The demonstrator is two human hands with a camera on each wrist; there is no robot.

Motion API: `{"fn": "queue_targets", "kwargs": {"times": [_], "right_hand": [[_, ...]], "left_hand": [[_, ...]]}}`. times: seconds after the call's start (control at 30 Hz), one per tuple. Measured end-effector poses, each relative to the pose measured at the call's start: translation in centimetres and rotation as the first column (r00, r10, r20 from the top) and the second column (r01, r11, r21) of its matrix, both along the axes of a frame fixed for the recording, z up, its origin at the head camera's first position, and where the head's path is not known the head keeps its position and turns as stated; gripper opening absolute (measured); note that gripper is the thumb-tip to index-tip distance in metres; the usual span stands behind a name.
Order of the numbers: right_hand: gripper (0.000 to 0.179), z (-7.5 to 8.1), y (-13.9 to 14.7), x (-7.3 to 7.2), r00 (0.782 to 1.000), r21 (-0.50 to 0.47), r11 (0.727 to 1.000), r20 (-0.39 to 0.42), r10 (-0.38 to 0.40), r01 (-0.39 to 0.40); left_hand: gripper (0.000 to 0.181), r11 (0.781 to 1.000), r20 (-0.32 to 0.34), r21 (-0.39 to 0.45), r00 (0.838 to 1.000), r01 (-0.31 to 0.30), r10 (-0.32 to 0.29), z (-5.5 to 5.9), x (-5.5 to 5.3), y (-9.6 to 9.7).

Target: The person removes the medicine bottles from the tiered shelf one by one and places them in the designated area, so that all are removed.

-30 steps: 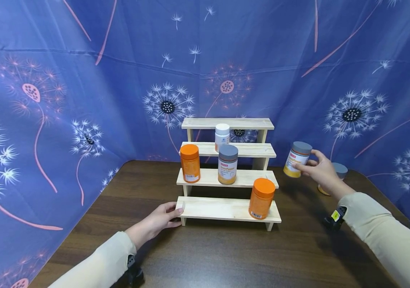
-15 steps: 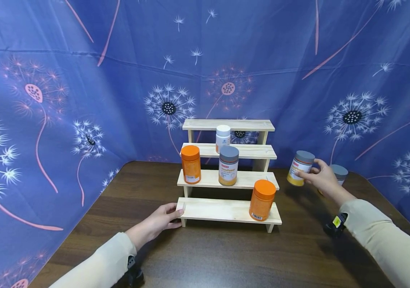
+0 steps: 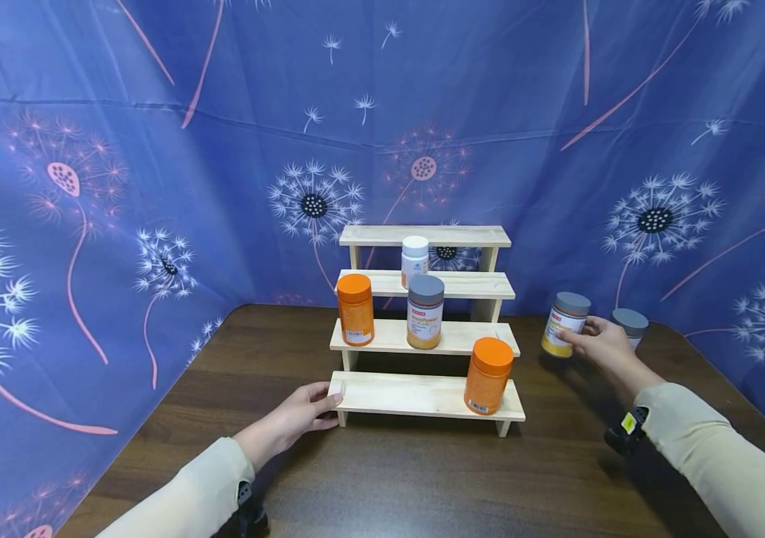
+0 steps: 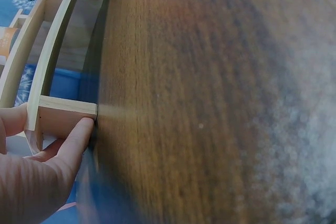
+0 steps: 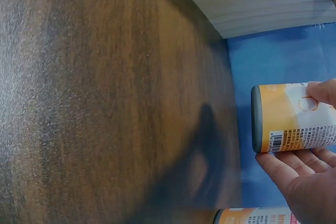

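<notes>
My right hand (image 3: pixel 604 344) grips a supplement jar (image 3: pixel 564 325) with a grey lid and a white-and-yellow label. In the right wrist view the jar (image 5: pixel 294 119) is held off the brown table, thumb on one side and fingers on the other. Behind that hand stands a similar grey-lidded jar (image 3: pixel 630 326), partly hidden. At the left end of the lowest step of a wooden tiered rack (image 3: pixel 396 392), my left hand (image 3: pixel 295 415) holds the board. The left wrist view shows the left hand's fingers (image 4: pixel 76 140) against the rack's short leg (image 4: pixel 68 114).
An orange jar (image 3: pixel 488 377) stands at the lowest step's right. On the second step are another orange jar (image 3: pixel 355 310) and a grey-lidded jar (image 3: pixel 426 314). A small white bottle (image 3: pixel 414 261) sits on the third. Behind the table (image 3: pixel 396 478) hangs a blue dandelion-print cloth (image 3: pixel 221 187).
My right hand has lowered the grey-lidded jar and shifted it slightly right, closer to the similar jar. The left hand stays on the rack.
</notes>
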State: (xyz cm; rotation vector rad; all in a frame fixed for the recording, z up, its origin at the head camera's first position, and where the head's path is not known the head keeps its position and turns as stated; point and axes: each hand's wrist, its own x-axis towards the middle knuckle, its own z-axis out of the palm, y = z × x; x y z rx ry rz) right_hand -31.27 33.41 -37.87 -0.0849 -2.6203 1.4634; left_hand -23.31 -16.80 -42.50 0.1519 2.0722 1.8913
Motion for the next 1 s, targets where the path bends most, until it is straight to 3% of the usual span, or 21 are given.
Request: {"fn": "queue_targets", "kwargs": {"times": [0.33,0.5,0.67,0.73,0.83,1.0], "right_hand": [[0.081,-1.1,0.9,-0.3,1.0,0.024,0.999,-0.005,-0.029,0.029],[0.097,-3.0,3.0,-1.9,0.998,0.024,0.998,0.02,-0.059,0.058],[0.099,-4.1,4.5,-2.9,0.997,0.004,0.998,0.037,-0.062,0.062],[0.097,-4.0,4.5,-2.7,0.997,-0.003,0.999,0.051,-0.054,0.054],[0.092,-3.7,4.0,-2.2,0.992,0.034,0.994,0.07,-0.105,0.103],[0.091,-2.6,2.7,-0.9,0.992,0.073,0.993,0.083,-0.095,0.089]], "left_hand": [[0.051,1.0,0.001,-0.002,1.0,-0.008,0.008,0.0,0.1,0.1],[0.051,1.0,-0.001,-0.001,1.0,-0.002,0.002,0.0,0.1,0.1],[0.052,1.0,-0.003,0.0,1.0,-0.003,0.003,-0.1,0.0,0.0],[0.053,1.0,-0.002,0.001,1.0,-0.003,0.003,-0.1,-0.1,0.0],[0.054,1.0,-0.001,0.0,1.0,-0.002,0.002,-0.2,-0.1,0.0],[0.053,1.0,0.0,0.001,1.0,0.001,-0.001,-0.1,-0.1,0.0]]}}
